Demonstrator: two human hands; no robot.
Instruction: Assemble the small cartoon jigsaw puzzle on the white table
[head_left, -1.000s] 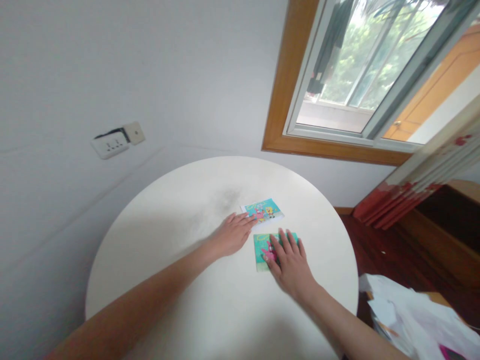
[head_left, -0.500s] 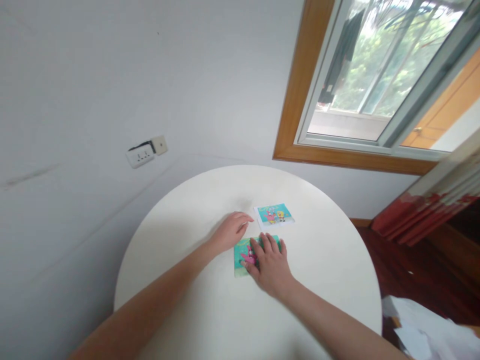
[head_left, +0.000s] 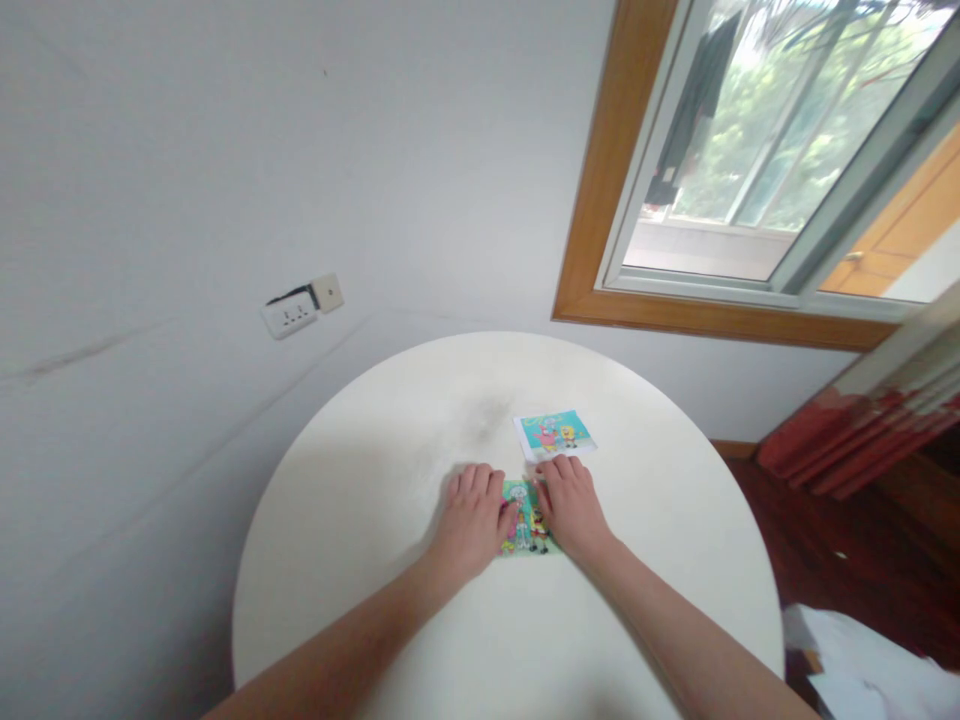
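A green cartoon picture card (head_left: pixel 523 520) lies on the white round table (head_left: pixel 352 480), its left and right ends covered by my hands. My left hand (head_left: pixel 472 515) grips the left edge, thumb on the printed face and fingers close together beside it. At the opposite edge my right hand (head_left: pixel 574 505) is closed on the card, with its thumb over the picture and its fingers bent. Just beyond the right hand rests a second cartoon picture (head_left: pixel 556 435), blue with a pink and a yellow figure, on white paper.
Behind the table rises a white wall (head_left: pixel 420 180) with a power socket (head_left: pixel 291 315). To the right are a wood-framed window (head_left: pixel 705 305) and a red and cream curtain (head_left: pixel 832 450). White sheets or bags (head_left: pixel 870 660) lie low at the right.
My left hand has come down onto the card's left edge. The right hand has shifted from lying spread over the card to its right edge, uncovering the middle figures. The view has shifted slightly.
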